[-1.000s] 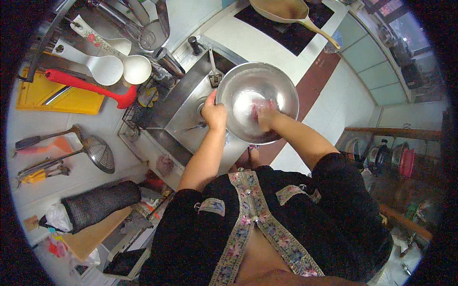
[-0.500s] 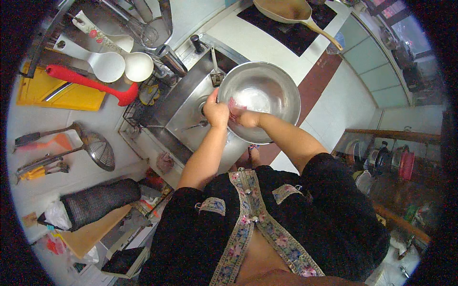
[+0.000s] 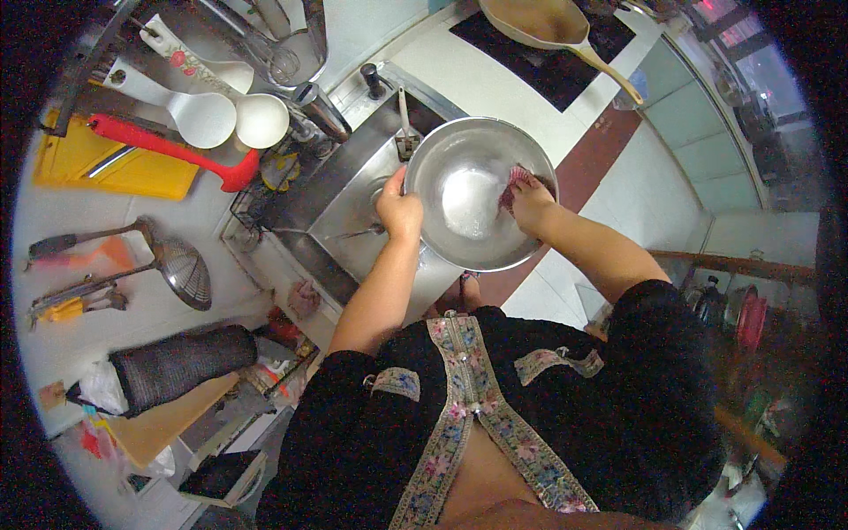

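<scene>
A large round metal basin (image 3: 455,216) is held up in front of me, partly over the sink and tilted so its inside faces me. My left hand (image 3: 400,209) grips its left rim, thumb along the edge. Inside, against the right wall, my right hand (image 3: 533,203) presses a pink-and-white cloth (image 3: 511,187), its fingers closed on the fabric. The basin's inner bottom looks shiny and bare.
Left of the basin is the metal sink (image 3: 340,208), with a long-handled brush (image 3: 405,132) standing at its far side. A pan (image 3: 539,22) rests on the black cooktop (image 3: 552,69). White spoons (image 3: 205,119) and a strainer (image 3: 185,274) hang along the left wall.
My right hand has wiped across the basin with the cloth, from the left inner wall to the right one. My left hand keeps its grip on the rim.
</scene>
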